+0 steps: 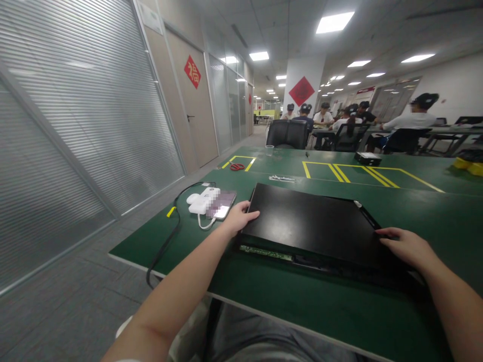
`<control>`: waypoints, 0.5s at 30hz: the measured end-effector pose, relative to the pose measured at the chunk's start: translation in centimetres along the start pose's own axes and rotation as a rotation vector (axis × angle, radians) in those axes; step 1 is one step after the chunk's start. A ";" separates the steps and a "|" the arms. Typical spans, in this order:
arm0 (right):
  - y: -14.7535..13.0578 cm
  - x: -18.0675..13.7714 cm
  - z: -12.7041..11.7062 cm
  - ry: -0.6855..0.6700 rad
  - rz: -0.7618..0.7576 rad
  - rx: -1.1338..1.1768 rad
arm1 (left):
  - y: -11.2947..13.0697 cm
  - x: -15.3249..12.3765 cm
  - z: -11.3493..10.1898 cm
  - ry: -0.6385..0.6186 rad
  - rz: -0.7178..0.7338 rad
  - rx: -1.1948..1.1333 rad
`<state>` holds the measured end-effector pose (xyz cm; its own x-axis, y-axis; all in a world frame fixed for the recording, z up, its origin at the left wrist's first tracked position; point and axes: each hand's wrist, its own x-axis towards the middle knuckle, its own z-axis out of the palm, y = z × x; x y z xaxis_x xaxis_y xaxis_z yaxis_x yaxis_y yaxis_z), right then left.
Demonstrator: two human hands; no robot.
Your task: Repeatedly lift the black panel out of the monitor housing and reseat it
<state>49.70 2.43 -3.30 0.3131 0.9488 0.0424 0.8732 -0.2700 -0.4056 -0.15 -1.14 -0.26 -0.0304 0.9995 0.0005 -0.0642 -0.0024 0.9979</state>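
Observation:
A flat black panel [313,221], like a monitor lying face down, rests on the green table [302,306] in front of me. A strip of green circuit board [266,253] shows along its near edge. My left hand [238,217] grips the panel's left edge, thumb on top. At the right near corner my right hand [407,247] holds the panel, fingers curled over the edge.
A phone [222,203] and a white charger [199,202] with a black cable [166,241] lie left of the panel. Red scissors [237,166], a clear cup [269,150] and a black box [368,158] sit farther back. Several people sit at tables behind.

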 end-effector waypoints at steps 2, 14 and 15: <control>-0.3 -0.3 -0.3 -0.006 0.036 0.045 | 0.2 0.0 0.1 0.007 0.048 -0.011; 0.0 -0.4 0.1 0.091 0.256 0.501 | 1.2 -0.5 0.8 0.017 0.215 -0.136; 0.0 -0.4 0.1 0.121 0.229 0.552 | 1.3 -0.5 0.8 0.015 0.204 -0.174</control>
<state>49.49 2.05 -3.40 0.5390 0.8422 -0.0115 0.4663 -0.3097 -0.8287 0.59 -1.66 1.08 -0.0752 0.9773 0.1982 -0.2257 -0.2102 0.9512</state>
